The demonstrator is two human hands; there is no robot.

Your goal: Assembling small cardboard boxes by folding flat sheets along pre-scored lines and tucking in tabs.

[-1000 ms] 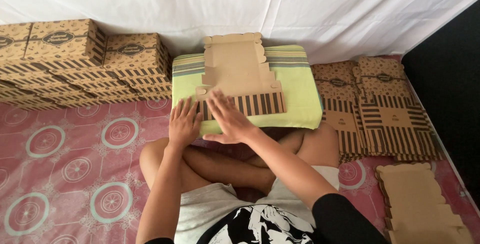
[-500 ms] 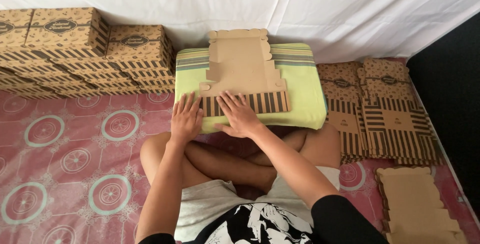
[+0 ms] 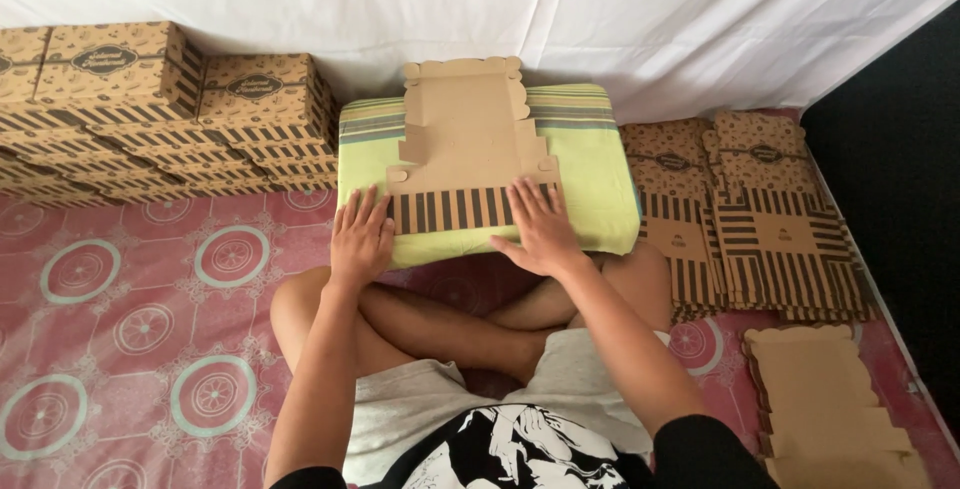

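Both hands have spread apart, left hand [image 3: 362, 239] and right hand [image 3: 541, 227] open flat, pressing the flat brown cardboard box blank [image 3: 468, 144] on the green striped cushion [image 3: 590, 164] at frame centre, ready for folding its striped flap.

A pink floor mat [image 3: 150, 349] with round patterns covers the floor. On it, upper left, stand stacked folded cardboard boxes [image 3: 160, 99]. At centre sits a green striped cushion [image 3: 600, 189] bearing a flat box blank [image 3: 465, 149]. At right lie piles of flat printed blanks [image 3: 760, 219]; lower right, plain brown blanks [image 3: 830, 399].
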